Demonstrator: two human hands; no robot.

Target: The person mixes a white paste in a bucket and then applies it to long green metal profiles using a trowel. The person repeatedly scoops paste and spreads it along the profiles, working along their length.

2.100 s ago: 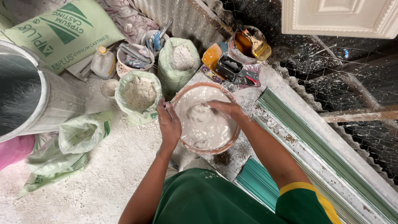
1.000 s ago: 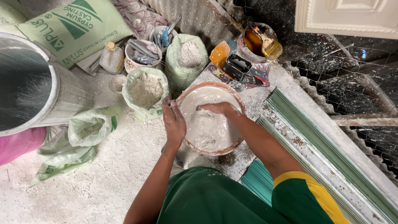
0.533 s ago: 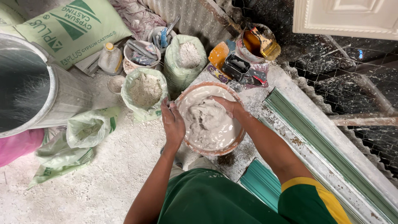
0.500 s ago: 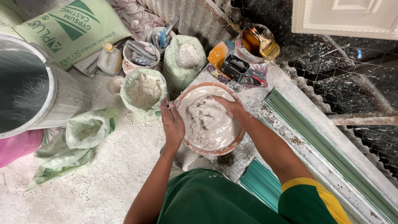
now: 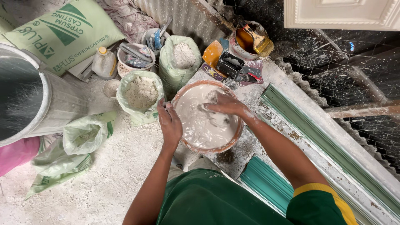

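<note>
Left of the bowl: a large metal drum stands well apart, with a slumped green plastic bag near its foot and a pale green printed sack lying behind it.
Just left of the bowl: an open bag of grey-white powder stands close to the rim; a careless elbow could tip it, I judge.
Left hand: fingers together, pressed flat against the bowl's left rim, steadying it.
Bowl: a round orange-rimmed basin of wet white plaster, directly before the person.
Right hand: down in the mix, fingers curled and partly buried; the exact spread I cannot tell.
Risk: a slippery rim could slide from the bracing palm and slop plaster out.
Behind the bowl: a second powder bag, a black tool and a pot with a brush crowd the far side.
Right of the bowl: green moulding strips lie just beside it, within splashing reach.
</note>
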